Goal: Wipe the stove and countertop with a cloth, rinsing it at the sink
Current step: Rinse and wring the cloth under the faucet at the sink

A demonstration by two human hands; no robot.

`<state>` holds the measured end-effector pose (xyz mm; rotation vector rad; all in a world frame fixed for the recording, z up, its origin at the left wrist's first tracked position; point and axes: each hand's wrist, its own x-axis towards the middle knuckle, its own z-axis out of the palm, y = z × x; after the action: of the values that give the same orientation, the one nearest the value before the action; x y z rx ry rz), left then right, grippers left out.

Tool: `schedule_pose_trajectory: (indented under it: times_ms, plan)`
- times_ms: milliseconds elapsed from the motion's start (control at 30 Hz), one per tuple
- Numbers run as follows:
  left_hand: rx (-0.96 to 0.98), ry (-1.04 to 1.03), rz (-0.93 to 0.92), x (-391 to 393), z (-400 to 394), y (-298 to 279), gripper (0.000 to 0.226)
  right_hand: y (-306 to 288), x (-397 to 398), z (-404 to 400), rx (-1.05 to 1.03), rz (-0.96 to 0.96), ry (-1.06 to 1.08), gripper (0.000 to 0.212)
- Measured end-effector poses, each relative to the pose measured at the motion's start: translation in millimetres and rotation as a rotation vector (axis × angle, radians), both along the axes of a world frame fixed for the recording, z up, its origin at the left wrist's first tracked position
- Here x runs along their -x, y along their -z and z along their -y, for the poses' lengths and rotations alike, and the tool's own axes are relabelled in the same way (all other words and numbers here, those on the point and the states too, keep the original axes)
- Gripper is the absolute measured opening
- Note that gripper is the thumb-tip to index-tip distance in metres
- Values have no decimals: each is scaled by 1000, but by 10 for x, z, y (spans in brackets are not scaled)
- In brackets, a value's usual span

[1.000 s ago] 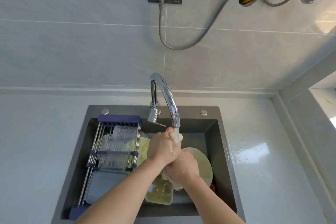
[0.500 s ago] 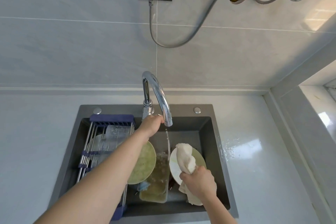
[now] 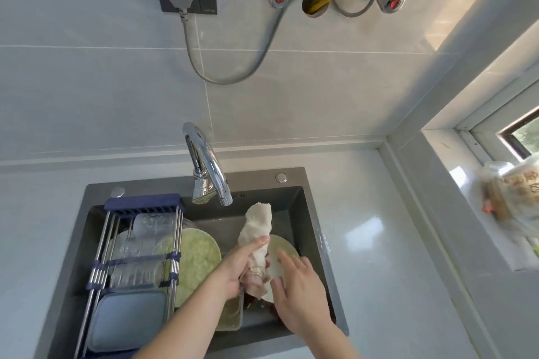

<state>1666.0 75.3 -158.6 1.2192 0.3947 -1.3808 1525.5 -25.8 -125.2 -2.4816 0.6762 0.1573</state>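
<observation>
The white desk [image 3: 393,256] is running along the tiled wall and carrying a dark grey sink [image 3: 318,280] sunk into it. A chrome faucet [image 3: 208,166] is arching over the basin from the back rim, its spout ending just above the cloth; no stream is showing under it. A blue-and-steel drying rack [image 3: 140,245] is sitting across the left half of the sink, with clear glassware lying on its bars and a blue-grey lidded container [image 3: 125,320] at its near end. Green-tinted plates [image 3: 198,259] are lying in the basin beside and under the rack (one more pale plate is peeking out behind the hands).

The cloth [image 3: 256,230], white and rolled into a thick twist, is standing up over the middle of the sink. The left hand [image 3: 239,268] is closing its grip around the lower part of the cloth, thumb pressing across the front. The right hand [image 3: 297,291] is hovering just beside it, fingers spread apart and loosely touching the cloth's lower edge, clamped on nothing.
</observation>
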Motion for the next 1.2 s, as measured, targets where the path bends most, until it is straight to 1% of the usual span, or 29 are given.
schedule_pose_trajectory:
  times_ms: [33,100,133,167,233,300,367,433,467,500,533,567,600,633,667,700,733,767,833,867,933,967,1067,1100,1133,1167,1200]
  plan:
    - [43,0,-71,-22,35,-35,53,11,77,70,100,69,24,63]
    - [115,64,-123,-80,93,-90,55,65,155,250,219,120,-1,89]
    - [151,135,-120,-111,106,-137,59,98,148,338,276,132,-46,101]
    - [176,216,-102,-141,109,-177,63,107,108,417,339,154,-99,110]
    - [204,406,2,-226,82,-278,69,105,-67,541,411,210,-197,116]
    - [207,664,150,-291,67,-487,73,71,-249,622,443,272,-301,112]
    - [136,906,353,-336,141,-770,71,24,-396,725,457,383,-435,98]
    - [-18,1116,582,-364,253,-972,77,-32,-506,828,458,500,-582,76]
    - [-105,1215,667,-370,308,-1053,80,-72,-549,857,472,521,-647,70]
    - [-195,1289,716,-373,338,-1114,81,-106,-597,859,493,501,-696,70]
    - [-276,1327,729,-367,361,-1151,76,-137,-648,848,501,441,-732,76]
    - [-345,1350,741,-335,395,-1181,66,-159,-694,846,497,341,-738,85]
    - [-433,1368,806,-290,396,-1221,55,-172,-740,804,490,223,-720,92]
    - [-548,1393,938,-261,394,-1228,49,-188,-797,758,477,100,-686,95]
    - [-652,1420,1099,-222,392,-1219,45,-190,-837,700,450,-17,-639,91]
    - [-719,1442,1254,-187,372,-1177,42,-186,-873,629,418,-96,-595,82]
    - [-746,1448,1365,-153,351,-1103,39,-177,-901,575,382,-156,-559,68]
    - [-751,1439,1436,-127,325,-1006,38,-187,-920,528,334,-206,-531,53]
    - [-737,1405,1499,-79,265,-861,39,-207,-956,496,255,-321,-520,30]
    - [-723,1385,1520,-55,241,-801,40,-218,-969,498,223,-382,-528,26]
    - [-714,1356,1541,-32,178,-737,41,-234,-1011,473,183,-461,-541,32]
    - [-717,1340,1553,-19,145,-713,42,-222,-1027,456,172,-472,-531,34]
    - [-715,1273,1671,-18,69,-631,49,-198,-1038,463,75,-489,-418,36]
    - [-708,1215,1699,-20,45,-625,51,-194,-1018,499,16,-476,-355,45]
    - [-705,1152,1701,-37,10,-630,52,-192,-1004,529,-51,-433,-284,59]
    - [-699,1098,1682,-47,-28,-636,51,-188,-962,540,-113,-371,-219,73]
    - [-687,1050,1653,-66,-57,-633,50,-185,-903,532,-133,-287,-179,84]
